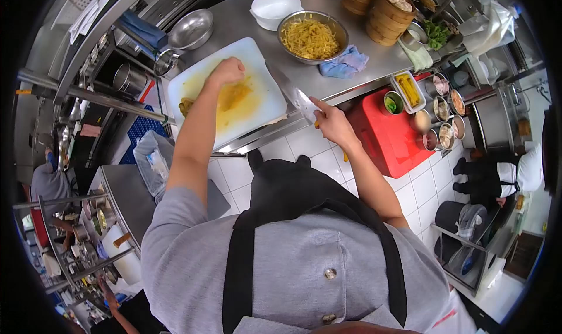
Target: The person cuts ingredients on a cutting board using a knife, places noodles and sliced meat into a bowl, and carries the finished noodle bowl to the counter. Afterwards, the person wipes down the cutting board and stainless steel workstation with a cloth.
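L hand [227, 70] is over the far part of the white board [266, 94], fingers curled in; can't tell if anything's in it. R hand [332, 123] is closed round the knife [301, 103], blade out flat by the board's R edge, over the desk's [380, 70] near edge. Yellow shreds [235, 95] lie mid-board, w/ a darker piece [186, 105] at its L edge. Steel bowl [313, 59] of yellow strips sits R of the board, blue cloth [345, 62] just beside it, nr the desk's near edge. White bowl [275, 9] is toward the far edge, bamboo steamers [389, 19] farther R.
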`<state>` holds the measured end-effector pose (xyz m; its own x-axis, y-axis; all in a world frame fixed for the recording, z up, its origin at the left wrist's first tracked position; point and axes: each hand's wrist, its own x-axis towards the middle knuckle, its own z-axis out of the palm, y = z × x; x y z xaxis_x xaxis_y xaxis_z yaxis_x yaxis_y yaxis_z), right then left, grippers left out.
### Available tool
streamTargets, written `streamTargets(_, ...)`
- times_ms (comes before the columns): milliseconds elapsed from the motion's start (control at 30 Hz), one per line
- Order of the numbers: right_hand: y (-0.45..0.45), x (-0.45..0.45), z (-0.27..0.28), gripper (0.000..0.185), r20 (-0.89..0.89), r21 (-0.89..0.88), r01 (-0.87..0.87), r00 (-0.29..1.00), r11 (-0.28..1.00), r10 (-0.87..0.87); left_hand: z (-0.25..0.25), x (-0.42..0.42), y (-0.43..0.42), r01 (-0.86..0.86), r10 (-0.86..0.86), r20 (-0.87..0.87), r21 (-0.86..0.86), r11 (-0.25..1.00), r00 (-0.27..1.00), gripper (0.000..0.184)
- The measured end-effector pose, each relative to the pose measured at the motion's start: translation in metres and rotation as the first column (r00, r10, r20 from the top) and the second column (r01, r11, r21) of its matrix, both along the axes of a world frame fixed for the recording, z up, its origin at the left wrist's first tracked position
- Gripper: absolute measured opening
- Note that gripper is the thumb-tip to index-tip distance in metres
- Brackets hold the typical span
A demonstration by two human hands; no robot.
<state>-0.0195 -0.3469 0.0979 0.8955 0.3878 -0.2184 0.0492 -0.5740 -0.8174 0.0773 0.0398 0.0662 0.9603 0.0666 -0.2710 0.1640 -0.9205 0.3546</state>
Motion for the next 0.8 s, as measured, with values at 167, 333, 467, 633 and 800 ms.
streamTargets(167, 0.016, 0.012, -0.052, 0.049, 0.195, -0.165, -0.146, 0.965, 0.975, 0.177, -0.029, -0.022, -0.004, -0.023, 0.031, 0.066, -0.11, 0.994, 0.997, 0.03)
streamTargets(333, 0.035, -0.001, -0.04, 0.047, -0.045, -0.111, -0.121, 0.992, 0.986, 0.117, -0.016, -0.032, -0.021, 0.004, 0.003, 0.048, -0.128, 0.992, 0.999, 0.025)
streamTargets(467, 0.051, -0.001, -0.031, 0.048, -0.161, -0.027, -0.136, 0.978, 0.99, 0.13, -0.019, -0.037, -0.031, 0.049, -0.028, 0.162, -0.13, 0.99, 0.986, 0.023)
streamTargets(633, 0.045, 0.016, -0.03, 0.047, -0.295, 0.18, -0.098, 0.944, 0.979, 0.149, -0.011, -0.032, -0.035, -0.065, 0.142, 0.288, -0.26, 0.963, 0.947, 0.019)
streamTargets(800, 0.01, 0.027, 0.031, 0.047, -0.319, 0.307, 0.039, 0.946, 0.951, 0.064, 0.048, 0.001, -0.051, -0.032, 0.332, 0.556, -0.481, 0.876, 0.762, 0.019)
